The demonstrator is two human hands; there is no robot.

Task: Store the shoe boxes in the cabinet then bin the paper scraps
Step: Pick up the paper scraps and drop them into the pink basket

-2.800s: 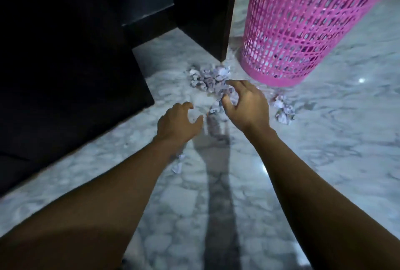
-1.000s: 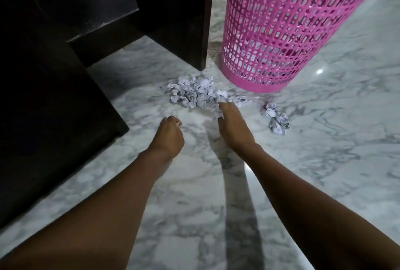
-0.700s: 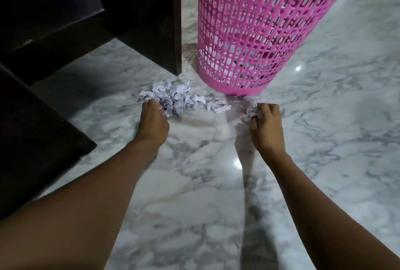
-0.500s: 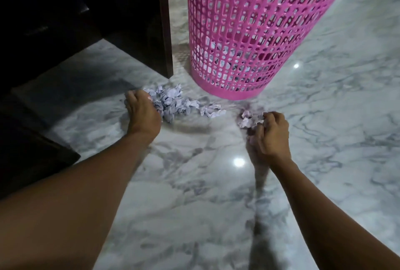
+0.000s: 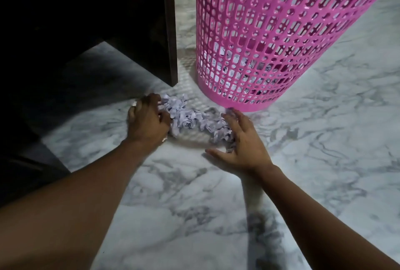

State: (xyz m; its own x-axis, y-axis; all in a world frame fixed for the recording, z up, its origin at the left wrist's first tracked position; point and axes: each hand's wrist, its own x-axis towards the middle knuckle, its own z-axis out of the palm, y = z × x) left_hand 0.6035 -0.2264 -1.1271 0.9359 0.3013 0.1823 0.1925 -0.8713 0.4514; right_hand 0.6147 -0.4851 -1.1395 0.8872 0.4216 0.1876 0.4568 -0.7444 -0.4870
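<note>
Head view: the paper scraps (image 5: 187, 118) lie in a crumpled heap on the marble floor (image 5: 324, 161), just in front of the pink bin (image 5: 270, 42) and near the corner of the dark cabinet (image 5: 108, 20). The left hand (image 5: 147, 120) curls its fingers into the heap's left end. The right hand (image 5: 243, 142), fingers spread and straight, presses against its right end.
</note>
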